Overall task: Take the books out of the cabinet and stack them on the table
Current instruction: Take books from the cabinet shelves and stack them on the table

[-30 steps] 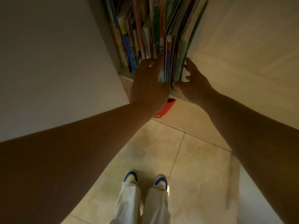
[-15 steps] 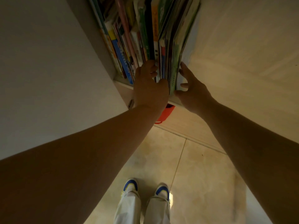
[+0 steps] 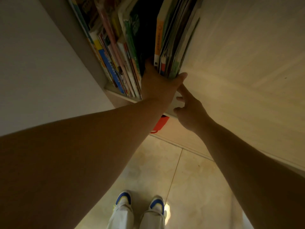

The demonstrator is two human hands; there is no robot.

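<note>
Books stand upright in the cabinet, packed side by side on the shelf. None is out yet, and no tabletop is in sight. The left hand has its fingers pushed into a dark gap between two bunches, with the thumb wrapped round the front of the right bunch. That grip looks meant to pull the whole bunch out at once. The right hand holds nothing; its fingers are loose and one points up at the bunch, maybe to steady it.

left hand gripping — thumb out, right hand loosely spread
</note>
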